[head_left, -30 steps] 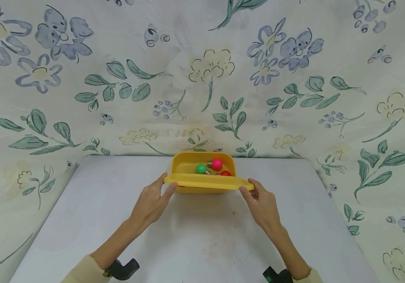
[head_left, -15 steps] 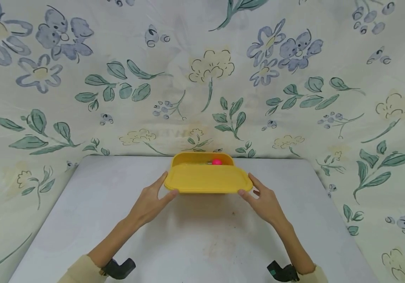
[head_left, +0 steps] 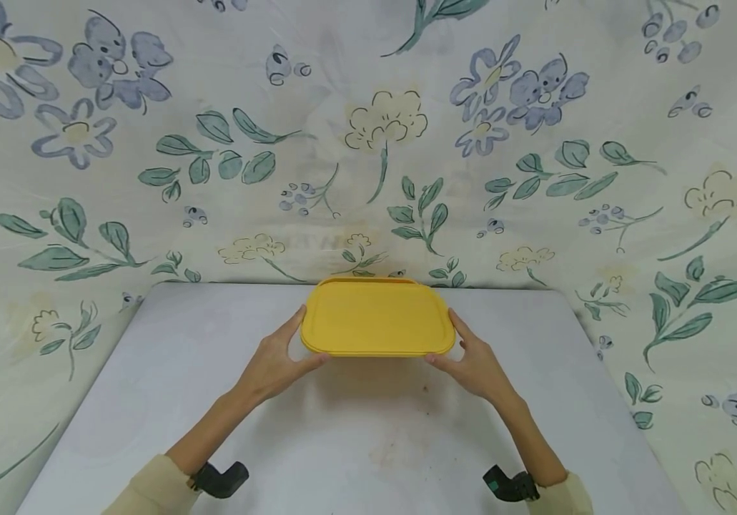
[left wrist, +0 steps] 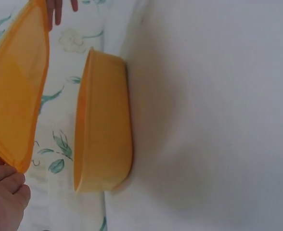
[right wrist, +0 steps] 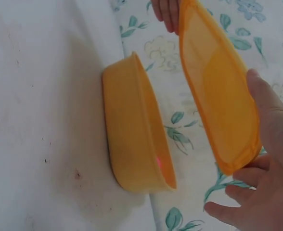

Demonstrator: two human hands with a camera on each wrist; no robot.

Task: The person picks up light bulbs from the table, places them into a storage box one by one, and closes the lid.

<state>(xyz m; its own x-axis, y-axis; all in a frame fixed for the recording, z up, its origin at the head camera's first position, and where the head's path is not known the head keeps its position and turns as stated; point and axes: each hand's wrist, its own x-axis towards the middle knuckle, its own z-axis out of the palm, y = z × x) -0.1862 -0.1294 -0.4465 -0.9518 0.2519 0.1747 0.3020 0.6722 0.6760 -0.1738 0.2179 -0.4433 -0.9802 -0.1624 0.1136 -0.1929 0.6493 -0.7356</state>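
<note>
Both hands hold a yellow plastic lid (head_left: 377, 318) by its ends. My left hand (head_left: 273, 366) grips the left end, thumb at the near corner. At the opposite end, my right hand (head_left: 479, 366) pinches the lid between thumb and fingers. Below it stands a yellow container (left wrist: 108, 120), and both wrist views show a gap between lid and rim. Inside, a pink bulb (right wrist: 159, 162) just shows in the right wrist view. From the head, the lid covers nearly the whole container, leaving only its far rim in sight.
The container stands at the far edge of a white table (head_left: 374, 443), close to a floral-patterned cloth (head_left: 381, 214). Small brownish marks dot the tabletop in front of it. Each wrist wears a black camera mount (head_left: 220, 479).
The lid has tipped from nearly edge-on to showing its broad top and now hides the coloured bulbs seen earlier. Both hands have kept their grip and moved only slightly.
</note>
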